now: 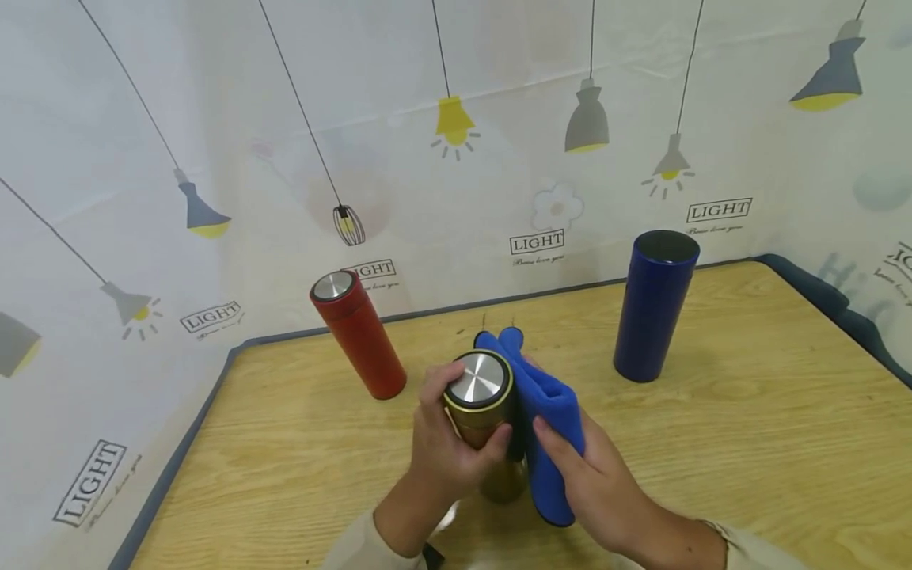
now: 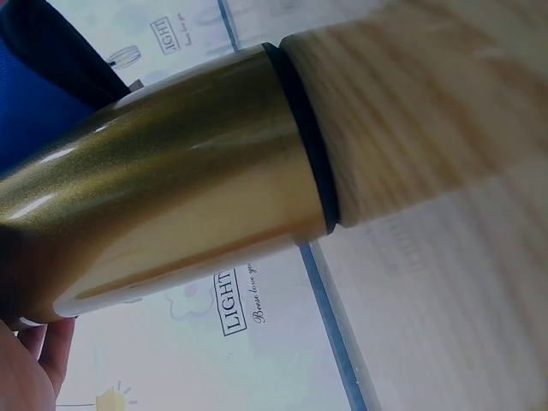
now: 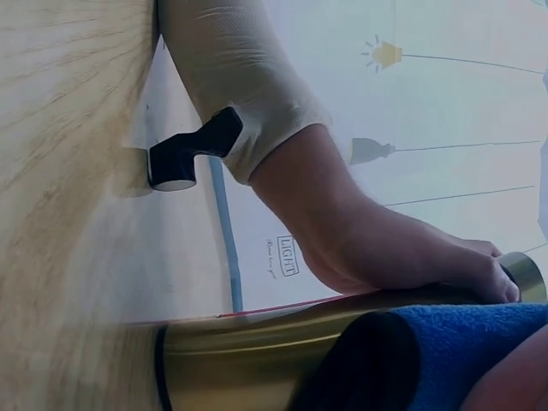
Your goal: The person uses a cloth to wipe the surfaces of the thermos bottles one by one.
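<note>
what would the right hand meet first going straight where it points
Past the cloth the right hand holds, likely the gold flask, close alongside; whether cloth and gold flask touch is unclear.

Held flask (image 1: 480,392) in left hand (image 1: 443,447), gripped at top end; base down at table (image 1: 285,451), contact unclear. Cloth (image 1: 552,471) in right hand (image 1: 604,483), between that hand and held flask, against flask's side; one end reaches out ahead of both hands. Second flask (image 1: 359,340) on table, ahead-left of left hand. Third flask (image 1: 651,317) on table, ahead-right of right hand. Backdrop (image 1: 399,166) behind everything, farthest from hands.
</note>
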